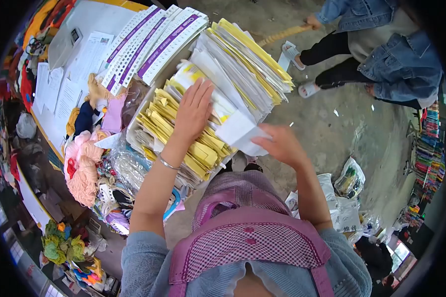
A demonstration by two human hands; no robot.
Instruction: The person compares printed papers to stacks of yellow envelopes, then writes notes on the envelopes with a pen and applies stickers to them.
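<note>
A pale bin (132, 132) in front of me is packed with upright rows of paper, with yellow envelopes (203, 153) nearest me and a thick stack of white and yellow sheets (252, 64) behind. My left hand (195, 106), a bracelet on its wrist, lies with fingers stretched over a white and yellow printed sheet (222, 106) in the gap between the rows. At the bin's right side, my right hand (282, 145) pinches the edge of a folded white paper (242, 132) between thumb and fingers.
White cards with purple bands (151, 47) lie behind the bin on the table (91, 22). Pink yarn (83, 171) and clear plastic bags (126, 161) crowd the left. White bags (334, 203) rest on the floor at right. Another person (381, 49) in denim holds a stick (285, 34).
</note>
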